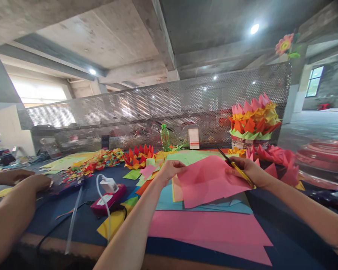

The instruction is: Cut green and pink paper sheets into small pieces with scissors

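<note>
A pink paper sheet [207,180] is stretched between my two hands over the table. My left hand [171,169] pinches its upper left edge between thumb and fingers. At its right side my right hand [243,170] grips the sheet while also holding scissors [243,175] with yellow handles and dark blades pointing up and left. Beneath the raised sheet lie blue paper sheets [169,202], partly covered. Closer to me, larger pink sheets [208,225] lie flat and overlap. Pale green paper [183,157] lies just beyond my left hand.
A pink power strip [108,200] with a white charger [109,185] and cables sits left. Folded-paper lotus layers [255,120] stand back right, before a perforated metal screen [157,101]. A green bottle [165,138] stands behind. Another person's hands [30,180] work at far left near paper scraps [101,163].
</note>
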`<state>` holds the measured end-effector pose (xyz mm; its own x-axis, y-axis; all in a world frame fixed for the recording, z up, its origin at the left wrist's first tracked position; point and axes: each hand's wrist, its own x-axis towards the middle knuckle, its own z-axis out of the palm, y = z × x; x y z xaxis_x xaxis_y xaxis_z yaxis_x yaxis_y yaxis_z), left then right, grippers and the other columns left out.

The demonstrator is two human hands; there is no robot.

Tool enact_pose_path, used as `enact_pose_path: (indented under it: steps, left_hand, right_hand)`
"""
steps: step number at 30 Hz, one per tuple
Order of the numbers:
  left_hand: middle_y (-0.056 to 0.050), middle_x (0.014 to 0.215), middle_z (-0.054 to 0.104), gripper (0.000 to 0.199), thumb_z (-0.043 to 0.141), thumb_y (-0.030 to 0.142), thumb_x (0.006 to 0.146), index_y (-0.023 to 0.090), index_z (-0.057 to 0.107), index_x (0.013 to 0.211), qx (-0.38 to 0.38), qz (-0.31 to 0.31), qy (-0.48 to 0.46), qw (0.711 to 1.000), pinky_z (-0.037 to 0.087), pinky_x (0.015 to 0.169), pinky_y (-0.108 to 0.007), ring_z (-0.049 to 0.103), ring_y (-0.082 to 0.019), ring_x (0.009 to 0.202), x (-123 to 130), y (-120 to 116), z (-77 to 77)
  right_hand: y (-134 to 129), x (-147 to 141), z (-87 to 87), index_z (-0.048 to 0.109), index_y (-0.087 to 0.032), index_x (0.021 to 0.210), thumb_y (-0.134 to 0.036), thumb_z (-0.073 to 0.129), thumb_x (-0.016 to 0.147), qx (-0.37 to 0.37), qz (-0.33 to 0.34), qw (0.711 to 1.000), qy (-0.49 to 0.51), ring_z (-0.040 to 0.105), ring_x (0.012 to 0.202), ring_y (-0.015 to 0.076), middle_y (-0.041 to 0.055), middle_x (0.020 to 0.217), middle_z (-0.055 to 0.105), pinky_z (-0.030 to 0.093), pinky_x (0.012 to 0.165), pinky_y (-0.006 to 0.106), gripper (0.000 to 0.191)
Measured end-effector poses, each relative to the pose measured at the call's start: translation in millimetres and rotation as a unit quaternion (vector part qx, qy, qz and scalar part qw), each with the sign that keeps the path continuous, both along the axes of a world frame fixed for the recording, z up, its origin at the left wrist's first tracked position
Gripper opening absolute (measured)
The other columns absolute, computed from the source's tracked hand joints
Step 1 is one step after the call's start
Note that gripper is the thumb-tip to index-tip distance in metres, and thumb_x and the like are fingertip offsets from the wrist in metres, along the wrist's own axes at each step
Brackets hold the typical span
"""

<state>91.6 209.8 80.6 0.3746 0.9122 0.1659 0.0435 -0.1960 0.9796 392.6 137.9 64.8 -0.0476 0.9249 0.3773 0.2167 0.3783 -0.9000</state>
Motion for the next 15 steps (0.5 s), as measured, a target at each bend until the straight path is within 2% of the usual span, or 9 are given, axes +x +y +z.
enact_pose_path:
  steps: [3,6,10,12,15]
  left_hand:
    - [-0.002,0.062,0.066,0.027,0.085,0.026,0.050,0.014,0.073,0.071,-0.007,-0.007,-0.011,1.000,0.038,0.058,-0.022,0.053,-0.011,0.058,1,-2,1.4]
    - [-0.001,0.065,0.066,0.036,0.085,0.023,0.050,0.014,0.074,0.083,-0.025,-0.015,-0.022,0.999,0.039,0.060,-0.022,0.054,-0.010,0.059,2,-7,5.3]
    - [-0.004,0.066,0.068,0.029,0.085,0.022,0.048,0.010,0.073,0.072,-0.062,-0.018,-0.037,0.997,0.042,0.062,-0.024,0.057,-0.013,0.061,2,-11,8.7]
    - [-0.001,0.062,0.065,0.026,0.084,0.023,0.049,0.011,0.070,0.067,-0.074,0.001,-0.063,0.995,0.041,0.057,-0.022,0.054,-0.010,0.055,3,-11,9.1]
    - [0.003,0.057,0.059,0.025,0.082,0.024,0.052,0.013,0.066,0.067,-0.080,0.036,-0.115,0.989,0.038,0.051,-0.020,0.048,-0.007,0.048,9,-10,9.1]
  right_hand:
    - [2,0,-0.8,0.066,-0.019,0.084,-0.035,0.087,0.054,-0.036,0.015,0.997,0.059,0.056,0.051,0.0113,-0.0039,0.063,0.062,0.045,0.045,0.021,0.041]
    - [2,0,1.7,0.064,-0.021,0.081,-0.037,0.087,0.053,-0.044,0.001,0.991,0.128,0.056,0.048,0.0114,-0.0047,0.059,0.062,0.046,0.044,0.021,0.039]
    - [-5,-2,11.2,0.059,-0.023,0.074,-0.051,0.078,0.064,-0.046,-0.016,0.978,0.204,0.052,0.040,0.0109,-0.0059,0.052,0.059,0.043,0.037,0.020,0.034]
    - [-8,-4,15.8,0.057,-0.024,0.073,-0.053,0.070,0.073,-0.054,-0.007,0.973,0.224,0.048,0.036,0.0109,-0.0060,0.048,0.057,0.038,0.032,0.020,0.032]
    - [-11,-8,17.5,0.056,-0.025,0.080,-0.051,0.066,0.079,-0.084,0.017,0.963,0.255,0.057,0.044,0.0127,-0.0021,0.062,0.067,0.040,0.034,0.019,0.028]
